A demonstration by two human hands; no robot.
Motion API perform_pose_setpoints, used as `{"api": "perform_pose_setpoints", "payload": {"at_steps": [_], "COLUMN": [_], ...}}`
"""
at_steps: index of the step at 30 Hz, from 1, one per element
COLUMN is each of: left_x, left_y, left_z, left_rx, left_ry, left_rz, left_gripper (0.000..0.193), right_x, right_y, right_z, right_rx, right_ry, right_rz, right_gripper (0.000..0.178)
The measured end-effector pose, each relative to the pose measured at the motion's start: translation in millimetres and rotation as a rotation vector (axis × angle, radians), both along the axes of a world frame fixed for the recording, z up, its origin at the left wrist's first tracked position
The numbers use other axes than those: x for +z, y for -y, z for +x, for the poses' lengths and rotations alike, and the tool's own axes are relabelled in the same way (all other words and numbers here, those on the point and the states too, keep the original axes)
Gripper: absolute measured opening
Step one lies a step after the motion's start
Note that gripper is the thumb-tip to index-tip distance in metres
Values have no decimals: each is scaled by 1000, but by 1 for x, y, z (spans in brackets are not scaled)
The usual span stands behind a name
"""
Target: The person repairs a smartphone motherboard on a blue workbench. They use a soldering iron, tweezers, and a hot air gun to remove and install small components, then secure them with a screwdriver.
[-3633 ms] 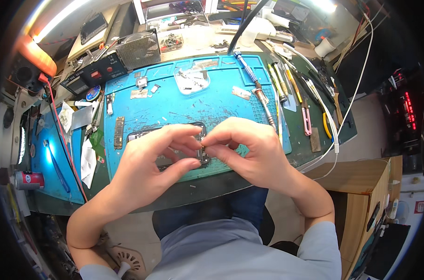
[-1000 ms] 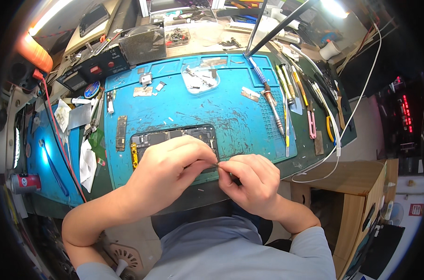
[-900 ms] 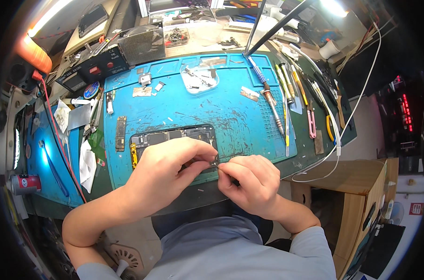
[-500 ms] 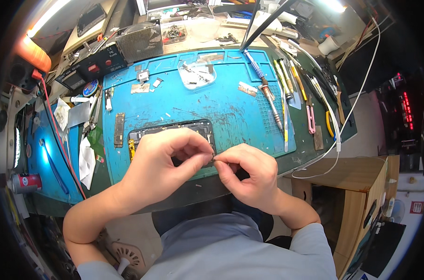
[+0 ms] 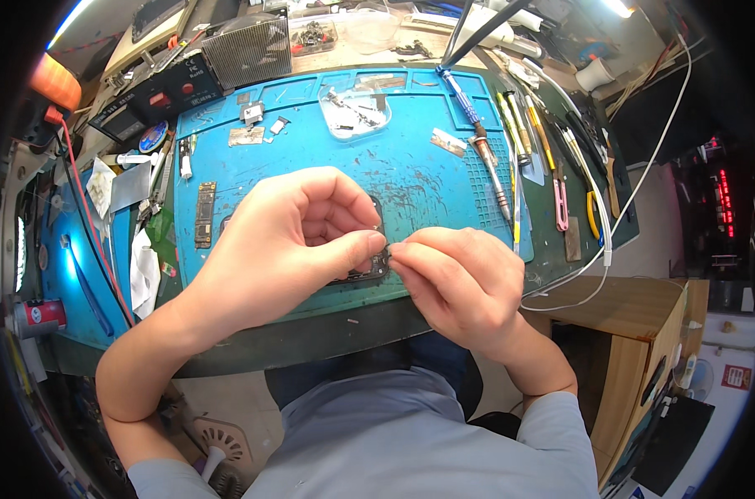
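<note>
My left hand (image 5: pixel 298 229) is raised over the opened phone (image 5: pixel 379 264), its thumb and fingertips pinched near the phone's right end. A tiny dark part seems to sit at those fingertips, too small to name. Close beside it, my right hand (image 5: pixel 465 279) is closed too, thumb and index tips pressed together just right of the left thumb. Whatever the right fingers hold is hidden. Most of the phone lies covered by my left hand; its dark inner parts show only at the right edge.
On the blue mat (image 5: pixel 302 154) are a long circuit board (image 5: pixel 204 214) and a clear tub of small parts (image 5: pixel 356 129). Toward the right lie a blue-handled screwdriver (image 5: pixel 460 98), tweezers and a white cable (image 5: pixel 608 241). A black power unit (image 5: pixel 157 98) stands back left.
Both hands stay together in a pinch but have shifted; the right hand has turned and moved up and right. The left hand now covers more of the phone. The view has tilted slightly.
</note>
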State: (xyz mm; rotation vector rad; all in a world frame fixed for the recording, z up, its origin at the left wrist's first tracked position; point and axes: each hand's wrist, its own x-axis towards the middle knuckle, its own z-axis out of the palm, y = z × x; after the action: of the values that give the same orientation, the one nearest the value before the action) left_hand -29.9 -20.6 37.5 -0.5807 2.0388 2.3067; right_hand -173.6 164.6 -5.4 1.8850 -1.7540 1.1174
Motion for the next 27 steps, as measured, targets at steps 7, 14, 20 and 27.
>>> {"api": "perform_pose_setpoints", "payload": {"at_steps": [7, 14, 20, 27], "left_x": [-1, -15, -26, -29], "left_y": [-4, -2, -17, -19], "left_z": [-2, 19, 33, 41], "left_rx": [11, -8, -65, -104], "left_ry": [31, -326, -369, -303], "left_rz": [-35, -1064, -1317, -1365], "left_gripper": [13, 18, 38, 51], "right_x": [-3, -5, -9, -10], "right_y": [-1, -11, -4, -7], "right_z": [6, 27, 37, 40], "right_rx": [-77, -207, -289, -319], "right_ry": [99, 259, 330, 358], "right_rz": [48, 230, 276, 305], "right_gripper": [21, 20, 18, 17]}}
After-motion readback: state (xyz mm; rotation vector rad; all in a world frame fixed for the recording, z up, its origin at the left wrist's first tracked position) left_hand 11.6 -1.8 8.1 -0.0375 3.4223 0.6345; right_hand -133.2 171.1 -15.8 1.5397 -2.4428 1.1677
